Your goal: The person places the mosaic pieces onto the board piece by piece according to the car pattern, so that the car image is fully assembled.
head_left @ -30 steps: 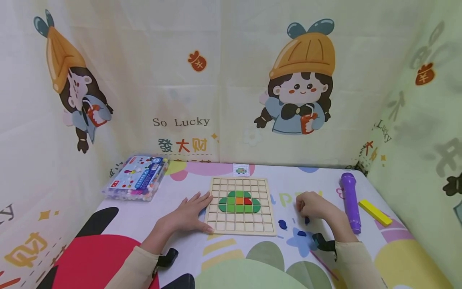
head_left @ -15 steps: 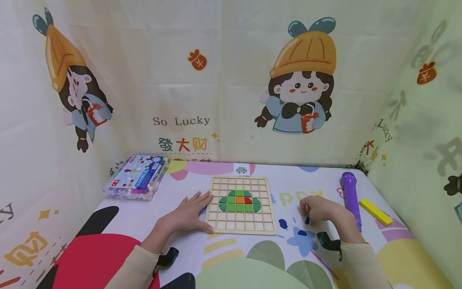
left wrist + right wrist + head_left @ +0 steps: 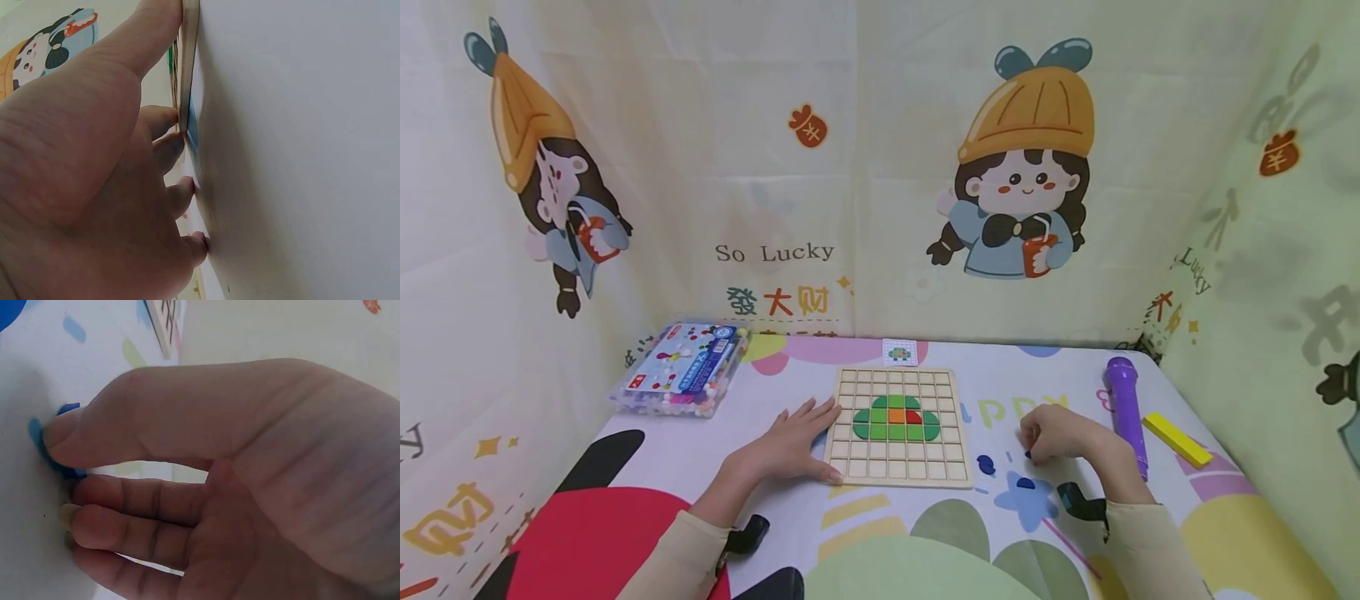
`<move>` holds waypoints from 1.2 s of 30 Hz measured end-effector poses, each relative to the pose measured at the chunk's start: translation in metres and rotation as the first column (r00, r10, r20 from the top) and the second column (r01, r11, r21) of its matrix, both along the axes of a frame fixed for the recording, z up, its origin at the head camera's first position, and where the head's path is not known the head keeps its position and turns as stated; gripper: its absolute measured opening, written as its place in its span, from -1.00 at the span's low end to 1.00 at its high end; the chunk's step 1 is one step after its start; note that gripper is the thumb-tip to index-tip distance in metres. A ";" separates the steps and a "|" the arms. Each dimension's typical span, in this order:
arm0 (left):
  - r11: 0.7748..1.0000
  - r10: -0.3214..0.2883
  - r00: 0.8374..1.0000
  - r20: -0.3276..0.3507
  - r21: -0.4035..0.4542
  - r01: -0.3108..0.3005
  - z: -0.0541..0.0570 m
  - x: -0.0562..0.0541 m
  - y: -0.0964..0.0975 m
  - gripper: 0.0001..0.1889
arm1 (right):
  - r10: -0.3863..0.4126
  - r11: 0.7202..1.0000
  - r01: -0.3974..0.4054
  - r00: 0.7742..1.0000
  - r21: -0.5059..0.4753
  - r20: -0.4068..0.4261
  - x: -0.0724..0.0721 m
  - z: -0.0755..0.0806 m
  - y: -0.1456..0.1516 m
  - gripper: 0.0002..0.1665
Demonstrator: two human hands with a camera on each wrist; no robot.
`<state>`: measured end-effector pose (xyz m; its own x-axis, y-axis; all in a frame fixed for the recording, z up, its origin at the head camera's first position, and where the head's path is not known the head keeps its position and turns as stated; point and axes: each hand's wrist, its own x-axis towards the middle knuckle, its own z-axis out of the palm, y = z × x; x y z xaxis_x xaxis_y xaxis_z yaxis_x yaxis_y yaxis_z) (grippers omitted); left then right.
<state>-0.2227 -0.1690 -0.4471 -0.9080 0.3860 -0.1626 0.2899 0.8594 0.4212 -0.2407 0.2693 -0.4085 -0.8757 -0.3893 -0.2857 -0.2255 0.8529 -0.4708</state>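
Observation:
In the head view, a wooden grid board [image 3: 917, 454] lies mid-table, with green tiles [image 3: 872, 429], orange tiles [image 3: 897, 416] and a red tile [image 3: 913, 416] forming a rounded shape. My left hand [image 3: 790, 442] rests at its left edge with spread, straight fingers; the left wrist view has the thumb [image 3: 153, 34] against the board's side. To the right of the board, my right hand [image 3: 1060, 433] pinches a small blue tile [image 3: 69, 408] at the tabletop between thumb and index finger, which partly cover it. Loose blue tiles [image 3: 987, 465] lie just left of that hand.
A small pattern card [image 3: 899, 352] lies behind the board. At the back left sits a clear plastic box [image 3: 681, 367] of colourful pieces. A purple microphone-shaped toy [image 3: 1126, 408] and a yellow bar [image 3: 1177, 439] lie beyond the right hand. Printed cloth walls enclose the table.
My right hand has shifted slightly right, and its fingers have come together on the blue tile, which has slid a little left beneath them. The left hand and the board stay put.

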 end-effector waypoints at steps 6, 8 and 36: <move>1.000 0.000 1.000 -0.001 -0.002 0.000 0.000 0.000 -0.001 0.20 | -0.006 0.999 0.007 1.000 -0.044 0.022 -0.002 -0.004 -0.007 -0.82; 1.000 -0.001 1.000 -0.004 -0.006 0.001 -0.001 0.000 -0.001 0.20 | -0.003 0.998 0.004 1.000 -0.057 0.019 -0.003 -0.005 -0.011 -0.83; 1.000 0.015 1.000 0.007 -0.008 -0.015 -0.002 -0.001 -0.001 0.21 | 0.226 0.945 -0.281 0.931 -0.166 -0.286 0.003 -0.020 -0.128 -0.87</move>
<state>-0.2241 -0.1701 -0.4493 -0.9125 0.3710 -0.1725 0.2738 0.8671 0.4160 -0.2376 0.1413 -0.4287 -0.7726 -0.6332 0.0457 -0.5590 0.6444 -0.5218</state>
